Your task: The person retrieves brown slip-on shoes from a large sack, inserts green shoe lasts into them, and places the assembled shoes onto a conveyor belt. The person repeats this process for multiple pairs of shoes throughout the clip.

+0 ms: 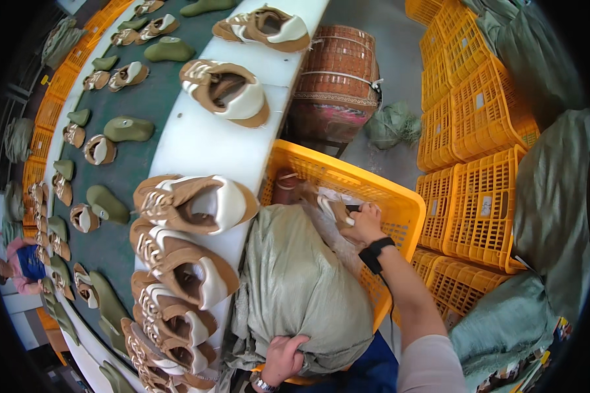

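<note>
My left hand (pixel 283 360) has its fingers curled against the lower part of a full grey-green woven sack (pixel 301 275), the thumb lying along the cloth. The sack rests on a yellow plastic crate (pixel 410 216). Reaching into that crate, my right hand (pixel 365 223) is closed on a tan and white shoe (pixel 335 211). Clear plastic film and a dark reddish item (pixel 285 187) lie in the crate near it. To the left, several tan and white lace-up shoes (pixel 196 203) line the white table edge (pixel 196 141).
A green conveyor belt (pixel 134 167) carries shoes and green shoe lasts (pixel 130 129). Stacked yellow crates (pixel 482 190) stand at the right beside stuffed sacks (pixel 557 177). A tied reddish-brown bundle (pixel 337 72) is beyond my crate. Another person (pixel 23 265) is at the far left.
</note>
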A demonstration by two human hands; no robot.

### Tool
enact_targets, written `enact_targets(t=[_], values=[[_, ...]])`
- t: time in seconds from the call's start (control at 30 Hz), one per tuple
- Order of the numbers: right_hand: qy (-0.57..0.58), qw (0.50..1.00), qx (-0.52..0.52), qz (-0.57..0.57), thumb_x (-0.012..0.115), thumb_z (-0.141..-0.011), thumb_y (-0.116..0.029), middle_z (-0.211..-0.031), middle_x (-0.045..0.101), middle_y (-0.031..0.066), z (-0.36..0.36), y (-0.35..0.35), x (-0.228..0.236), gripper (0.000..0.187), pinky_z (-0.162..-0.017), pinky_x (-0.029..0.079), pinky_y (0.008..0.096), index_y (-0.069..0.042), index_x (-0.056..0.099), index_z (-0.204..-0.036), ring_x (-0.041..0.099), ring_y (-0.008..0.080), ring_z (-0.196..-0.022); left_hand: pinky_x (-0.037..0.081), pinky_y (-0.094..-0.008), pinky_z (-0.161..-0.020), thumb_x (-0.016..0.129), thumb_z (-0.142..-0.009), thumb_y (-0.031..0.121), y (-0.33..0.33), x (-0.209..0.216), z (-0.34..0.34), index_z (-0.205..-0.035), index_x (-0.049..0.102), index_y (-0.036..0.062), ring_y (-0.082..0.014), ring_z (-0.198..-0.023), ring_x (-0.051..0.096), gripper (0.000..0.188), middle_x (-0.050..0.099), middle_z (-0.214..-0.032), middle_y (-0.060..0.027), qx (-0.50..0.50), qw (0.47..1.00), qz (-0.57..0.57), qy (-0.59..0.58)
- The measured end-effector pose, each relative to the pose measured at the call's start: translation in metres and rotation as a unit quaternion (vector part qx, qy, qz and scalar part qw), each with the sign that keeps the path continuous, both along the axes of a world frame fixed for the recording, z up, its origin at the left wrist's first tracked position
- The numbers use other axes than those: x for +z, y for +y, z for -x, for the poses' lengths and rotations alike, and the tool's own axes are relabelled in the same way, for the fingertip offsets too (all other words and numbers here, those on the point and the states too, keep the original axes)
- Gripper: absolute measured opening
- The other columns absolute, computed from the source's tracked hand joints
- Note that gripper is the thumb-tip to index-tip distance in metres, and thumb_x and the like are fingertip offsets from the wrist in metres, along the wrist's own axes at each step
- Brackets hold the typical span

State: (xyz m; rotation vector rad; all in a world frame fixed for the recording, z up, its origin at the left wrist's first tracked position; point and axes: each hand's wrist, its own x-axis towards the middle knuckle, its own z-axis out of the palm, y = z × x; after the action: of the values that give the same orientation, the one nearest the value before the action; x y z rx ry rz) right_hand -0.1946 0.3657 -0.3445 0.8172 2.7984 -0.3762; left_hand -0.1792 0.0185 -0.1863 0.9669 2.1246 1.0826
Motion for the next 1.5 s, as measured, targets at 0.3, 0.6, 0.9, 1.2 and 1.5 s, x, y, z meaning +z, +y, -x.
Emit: enact_targets(t=[0.3, 0.6, 0.9, 1.2, 1.5], values=[[0.341, 0.918, 0.191, 0.058, 0.080, -0.063, -0.025, -0.075, 0.052, 0.0064, 0.015, -0.087, 0.320, 0.027, -0.064, 0.039, 0.0367, -0.009, 0.060, -0.074, 0.051, 0.0257, -0.069, 0.045, -0.0412, -0.070, 0.055, -0.071, 0.005, -0.002, 0.005, -0.002, -0.111, 0.057, 0.0113, -0.0314, -0.065, 0.057, 0.041, 0.057, -0.065, -0.0115, 0.012, 1.000, -0.020, 0.019], [0.327, 0.847, 0.418, -0.039, 0.069, -0.071, -0.021, -0.088, 0.054, 0.0064, 0.135, -0.187, 0.304, 0.024, -0.083, 0.041, 0.0359, -0.009, 0.062, -0.090, 0.053, 0.0257, -0.087, 0.047, -0.0431, -0.072, 0.050, -0.071, -0.002, -0.005, 0.008, -0.004, -0.109, 0.059, 0.0080, -0.0351, -0.071, 0.058, 0.040, 0.061, -0.073, -0.0141, 0.034, 0.998, -0.045, 0.011], [0.177, 0.948, -0.045, 0.262, 0.047, -0.093, -0.020, -0.086, 0.061, 0.0208, -0.023, -0.053, 0.127, 0.022, -0.073, 0.048, 0.0408, 0.000, 0.057, -0.091, 0.057, 0.0344, -0.077, 0.051, -0.0334, -0.079, 0.040, -0.070, -0.004, -0.066, 0.073, -0.015, -0.103, 0.064, 0.0012, -0.0293, -0.087, 0.066, 0.042, 0.067, -0.100, -0.0162, 0.087, 0.965, 0.021, -0.245], [-0.077, 0.803, -0.016, 0.590, 0.034, -0.098, -0.039, -0.130, 0.051, 0.0255, -0.109, -0.099, 0.070, 0.054, -0.102, 0.039, 0.0386, -0.010, 0.035, -0.143, 0.052, 0.0369, -0.118, 0.043, -0.0269, -0.066, 0.040, -0.095, 0.016, -0.090, 0.140, -0.021, -0.116, 0.056, -0.0013, -0.0128, -0.073, 0.054, 0.032, 0.066, -0.097, -0.0084, 0.129, 0.908, 0.109, -0.384], [-0.249, 0.920, -0.042, 0.301, 0.066, -0.080, -0.022, -0.106, 0.065, 0.0216, 0.001, -0.056, -0.087, 0.035, -0.084, 0.050, 0.0411, -0.003, 0.062, -0.109, 0.062, 0.0364, -0.100, 0.038, -0.0218, -0.063, 0.041, -0.097, 0.016, -0.074, 0.156, -0.020, -0.113, 0.059, -0.0018, -0.0088, -0.068, 0.050, 0.030, 0.064, -0.093, -0.0064, 0.155, 0.904, 0.156, -0.367]])
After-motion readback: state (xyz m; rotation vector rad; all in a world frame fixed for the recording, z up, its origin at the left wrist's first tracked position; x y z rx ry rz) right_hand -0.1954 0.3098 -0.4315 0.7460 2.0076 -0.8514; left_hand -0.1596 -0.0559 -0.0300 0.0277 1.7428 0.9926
